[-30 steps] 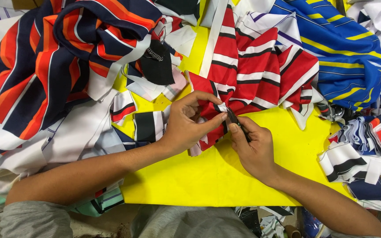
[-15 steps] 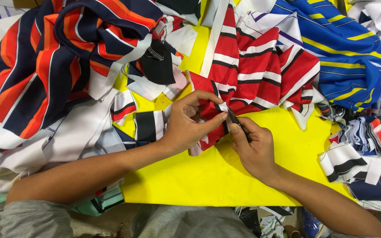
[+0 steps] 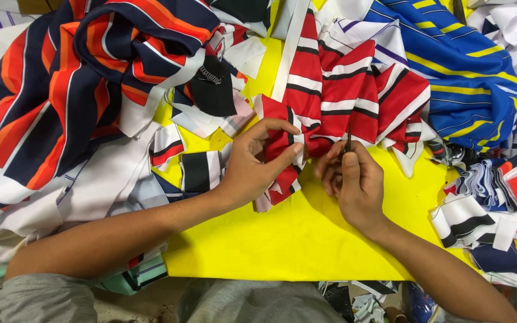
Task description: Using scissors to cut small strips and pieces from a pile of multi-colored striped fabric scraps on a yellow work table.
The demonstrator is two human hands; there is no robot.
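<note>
Fabric (image 3: 336,96), red, white and black stripes, crumpled

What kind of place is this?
Probably a garment workshop: heaps of striped fabric pieces, a yellow cloth work surface, and a small dark cutting tool in the right hand.

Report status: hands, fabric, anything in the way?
Left hand pinching red striped fabric. Right hand holding small dark tool at it. Loose scraps crowd yellow sheet.
</note>
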